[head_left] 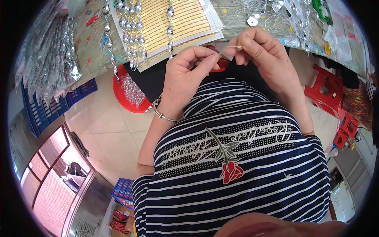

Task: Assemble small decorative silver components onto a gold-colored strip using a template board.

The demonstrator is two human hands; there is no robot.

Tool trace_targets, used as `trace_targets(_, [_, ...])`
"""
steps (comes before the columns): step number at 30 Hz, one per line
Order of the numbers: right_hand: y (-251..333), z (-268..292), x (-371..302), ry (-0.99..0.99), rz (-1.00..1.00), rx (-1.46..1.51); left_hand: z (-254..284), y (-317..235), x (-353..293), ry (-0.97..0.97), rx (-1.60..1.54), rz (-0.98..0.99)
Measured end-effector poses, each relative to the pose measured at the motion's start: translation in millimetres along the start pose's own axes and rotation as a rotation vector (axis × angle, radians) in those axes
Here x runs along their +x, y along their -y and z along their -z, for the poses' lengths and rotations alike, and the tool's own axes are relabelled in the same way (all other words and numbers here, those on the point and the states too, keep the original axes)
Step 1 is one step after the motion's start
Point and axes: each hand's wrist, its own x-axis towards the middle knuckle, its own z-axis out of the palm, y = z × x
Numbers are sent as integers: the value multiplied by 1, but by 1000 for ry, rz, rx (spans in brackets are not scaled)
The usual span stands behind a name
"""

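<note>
My left hand (190,68) is closed in a pinch, thumb against forefinger, just off the table's near edge. Opposite it, my right hand (261,48) pinches one end of a thin pale thread (234,47) that stretches across the small gap between both hands. The thread's other end runs to my left fingertips. Whether a bead hangs on it is too small to tell. Beyond my left hand, a strand of clear faceted beads (170,30) lies over yellow-lined sheets (189,19). More bead strands (133,33) lie to its left.
Bagged bead strands (49,59) are heaped at the table's left, above a blue crate (47,112). A red basin (118,93) of clear beads stands below the table edge. Loose threads (256,10) and plastic bags (339,43) cover the right side. Red stools (325,89) stand at right.
</note>
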Motion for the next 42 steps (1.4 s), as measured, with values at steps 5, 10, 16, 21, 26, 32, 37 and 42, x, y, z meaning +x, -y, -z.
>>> trace_targets(5, [-6, -15, 2, -20, 83, -295, 1, 1, -2, -11, -31, -15])
trace_targets(10, [-2, -11, 8, 69, 494, -882, 1, 1, -1, -14, -161, 19])
trace_targets(16, [-11, -19, 10, 25, 590, -1002, 2, 2, 2, -45, -246, 106])
trace_targets(21, [-13, -21, 10, 6, 602, -1050, 2, 4, 1, -44, -221, 103])
trace_targets(26, [-14, -20, 12, 1, 638, -1112, 3, 7, 2, -54, -287, 133])
trace_targets(32, [-15, -21, 13, 2, 652, -1120, 1, 5, 0, -57, -143, 65])
trace_targets(37, [-14, -23, 11, 2, 634, -1108, 2, 10, -2, -80, -254, 90])
trace_targets(42, [-15, -24, 12, 17, 614, -1037, 4, 12, -1, -82, -360, 98])
